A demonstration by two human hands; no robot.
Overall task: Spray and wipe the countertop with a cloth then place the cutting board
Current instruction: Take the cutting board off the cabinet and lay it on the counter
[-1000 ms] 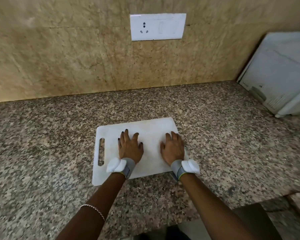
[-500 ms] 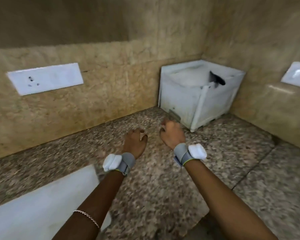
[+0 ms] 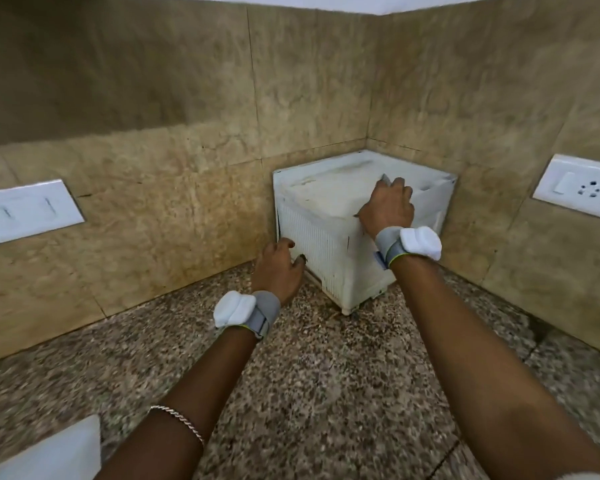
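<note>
**Both hands at the white box in the corner, cutting board left behind at the near left**

Head view: you are facing the corner where the two tan stone walls meet. A white box (image 3: 329,233) with a ribbed side sits there on the speckled granite countertop (image 3: 326,393).

Your right hand (image 3: 388,206) lies on top of the box. Its fingers are bent down onto the lid and the thumb sits at the top front edge. Whether it truly grips that edge or only rests there, you cannot tell.

Your left hand (image 3: 278,270) is lower, at the box's near left bottom corner, with the thumb tip touching the ribbed side. Its fingers curl away out of sight, so a grasp cannot be told either.

Each wrist carries a grey band with a white pod, and a thin bracelet (image 3: 179,421) circles your left forearm.

The cutting board (image 3: 58,453) lies flat on the countertop at the bottom left edge, only one white corner showing, well apart from both hands.

One wall socket plate (image 3: 25,212) is on the left wall and another socket plate (image 3: 577,185) is on the right wall.
</note>
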